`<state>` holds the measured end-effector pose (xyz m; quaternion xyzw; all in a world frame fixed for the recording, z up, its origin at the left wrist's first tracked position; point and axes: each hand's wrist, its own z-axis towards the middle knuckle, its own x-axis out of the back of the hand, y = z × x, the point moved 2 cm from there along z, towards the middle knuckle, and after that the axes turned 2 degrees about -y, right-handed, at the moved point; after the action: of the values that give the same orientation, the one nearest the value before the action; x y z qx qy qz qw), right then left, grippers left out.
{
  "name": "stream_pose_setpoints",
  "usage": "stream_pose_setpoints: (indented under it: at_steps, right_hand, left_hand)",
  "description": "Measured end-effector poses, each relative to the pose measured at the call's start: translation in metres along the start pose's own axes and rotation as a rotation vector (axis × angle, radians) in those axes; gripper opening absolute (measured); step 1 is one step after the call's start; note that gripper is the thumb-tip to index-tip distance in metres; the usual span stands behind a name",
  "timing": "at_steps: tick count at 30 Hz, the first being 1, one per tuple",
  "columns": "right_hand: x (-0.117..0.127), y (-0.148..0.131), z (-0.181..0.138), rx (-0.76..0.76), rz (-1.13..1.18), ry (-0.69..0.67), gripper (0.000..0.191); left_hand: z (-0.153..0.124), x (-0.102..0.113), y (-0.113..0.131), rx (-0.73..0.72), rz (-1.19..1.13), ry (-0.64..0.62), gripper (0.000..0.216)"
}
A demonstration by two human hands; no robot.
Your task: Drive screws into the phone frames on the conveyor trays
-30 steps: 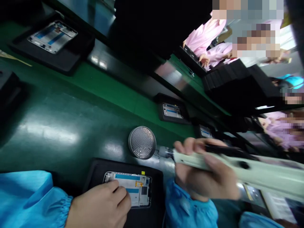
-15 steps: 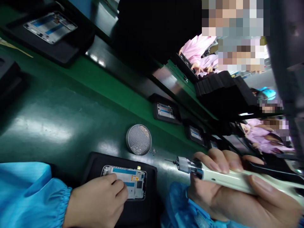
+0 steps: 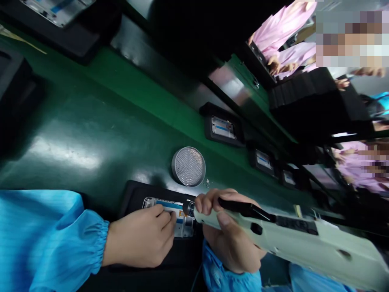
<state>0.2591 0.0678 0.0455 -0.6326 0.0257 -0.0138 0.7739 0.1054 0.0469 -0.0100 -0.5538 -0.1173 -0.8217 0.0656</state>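
Note:
My right hand [image 3: 229, 231] is wrapped round a pale green electric screwdriver [image 3: 291, 243] with a black lever. Its tip points left, over the silver phone frame [image 3: 187, 231], which has blue strips and a small orange flex piece. The frame sits in a black foam tray [image 3: 133, 195]. My left hand [image 3: 142, 235], in a blue sleeve, lies over the frame's left part with fingers curled together. What its fingertips pinch, if anything, is hidden.
Beyond the tray stands a round dish [image 3: 188, 166] of tiny screws, a few loose beside it. More phone frames in black trays [image 3: 209, 129] line the green bench's far strip. A black block [image 3: 13, 77] is at left. People in pink sleeves work in the background.
The screwdriver has come left in my right hand, its tip now over the phone frame. My left hand stays on the frame. The camera view has shifted.

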Motion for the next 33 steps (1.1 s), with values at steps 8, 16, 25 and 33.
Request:
stream_pose_setpoints:
  at_steps: [8, 16, 25, 33]
  right_hand:
    - [-0.001, 0.006, 0.001, 0.006, 0.033, 0.002, 0.022]
    - [-0.001, 0.005, -0.001, -0.004, -0.006, 0.015, 0.02]
    - [-0.003, 0.01, 0.0, 0.028, 0.034, -0.012, 0.017]
    - [-0.004, 0.022, 0.0, 0.07, 0.094, -0.043, 0.012]
  left_hand:
    - [-0.001, 0.0, 0.001, 0.007, 0.001, 0.011, 0.029]
    - [0.0, -0.001, 0.002, 0.02, -0.012, 0.0, 0.03]
    - [0.001, 0.004, -0.003, 0.084, -0.02, 0.053, 0.023]
    - [0.001, 0.002, -0.009, 0.201, -0.026, -0.029, 0.044]
